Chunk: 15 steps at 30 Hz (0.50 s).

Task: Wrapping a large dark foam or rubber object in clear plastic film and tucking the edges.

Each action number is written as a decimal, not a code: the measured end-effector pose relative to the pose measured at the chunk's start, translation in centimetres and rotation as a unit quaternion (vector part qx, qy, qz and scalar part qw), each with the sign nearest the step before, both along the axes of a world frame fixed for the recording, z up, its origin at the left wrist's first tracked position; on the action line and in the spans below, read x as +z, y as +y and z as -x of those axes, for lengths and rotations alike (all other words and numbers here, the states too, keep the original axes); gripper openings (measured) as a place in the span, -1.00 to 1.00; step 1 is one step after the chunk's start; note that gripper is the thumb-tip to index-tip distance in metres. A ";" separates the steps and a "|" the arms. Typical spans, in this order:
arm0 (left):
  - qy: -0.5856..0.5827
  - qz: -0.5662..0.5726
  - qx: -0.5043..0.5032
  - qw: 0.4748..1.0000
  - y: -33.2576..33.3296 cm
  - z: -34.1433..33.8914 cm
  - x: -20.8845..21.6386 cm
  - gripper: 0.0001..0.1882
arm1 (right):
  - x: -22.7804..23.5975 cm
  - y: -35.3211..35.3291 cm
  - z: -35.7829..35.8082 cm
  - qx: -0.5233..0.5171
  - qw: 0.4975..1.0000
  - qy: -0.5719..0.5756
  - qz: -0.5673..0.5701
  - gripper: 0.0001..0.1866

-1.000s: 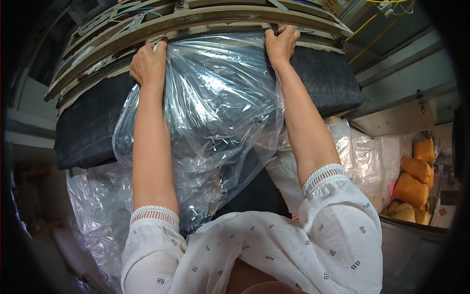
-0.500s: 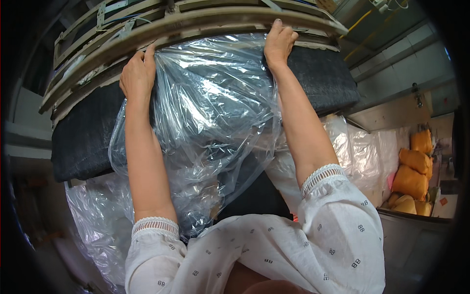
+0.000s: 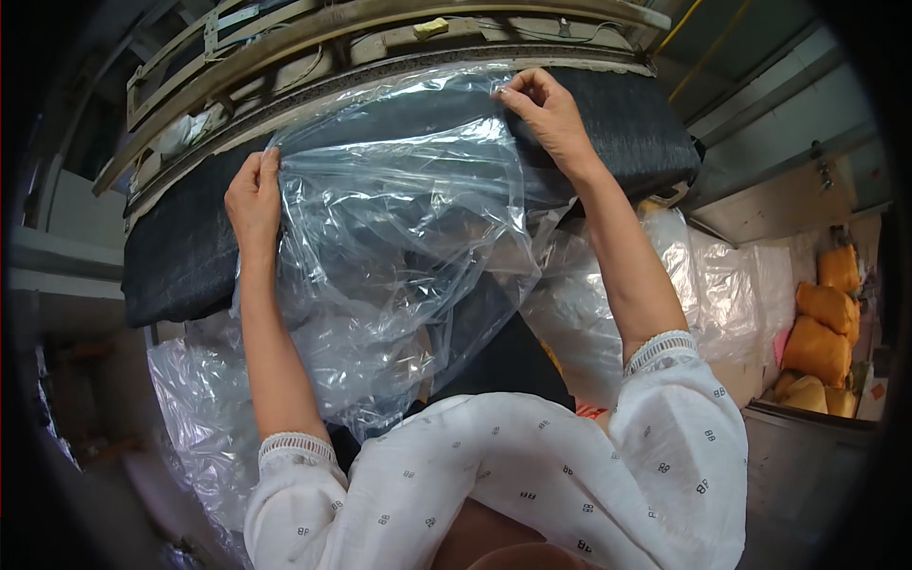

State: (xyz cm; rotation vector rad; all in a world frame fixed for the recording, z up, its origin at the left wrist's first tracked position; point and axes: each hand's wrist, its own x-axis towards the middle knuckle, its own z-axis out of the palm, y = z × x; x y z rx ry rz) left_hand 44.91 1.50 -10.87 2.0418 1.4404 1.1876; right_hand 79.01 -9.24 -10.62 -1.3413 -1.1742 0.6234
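A sheet of clear plastic film lies across a black padded surface and hangs down toward my lap. My left hand is closed on the film's left edge, thumb against fingers. At the film's far right corner, my right hand pinches the edge between thumb and fingertips, the other fingers curled. Between the two hands the film is drawn into creases. Just beyond them runs a long wooden bar, apart from both hands.
Behind the black surface stands a wooden frame with metal brackets, and a small yellow piece lies there. More plastic sheets are spread at the right, near stacked orange bundles. Another crumpled plastic pile hangs at the lower left.
Both hands have come away from the wooden bar, the left one nearer to me. The gap between the bar and the black surface has widened, showing the yellow piece.
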 end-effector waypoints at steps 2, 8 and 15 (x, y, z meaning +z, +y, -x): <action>0.010 0.010 -0.004 1.000 -0.2 -0.1 -0.2 -0.67 | 0.2 -0.5 -0.2 0.027 0.999 0.036 -0.015 -0.86; 0.091 0.026 0.001 0.996 -1.3 -0.6 0.1 -0.69 | -0.5 -1.8 -2.0 -0.050 0.972 -0.200 0.117 -0.80; 0.112 0.010 -0.011 0.994 -1.0 -0.8 0.6 -0.70 | 1.1 3.1 -0.9 -0.033 0.940 -0.337 -0.053 -0.73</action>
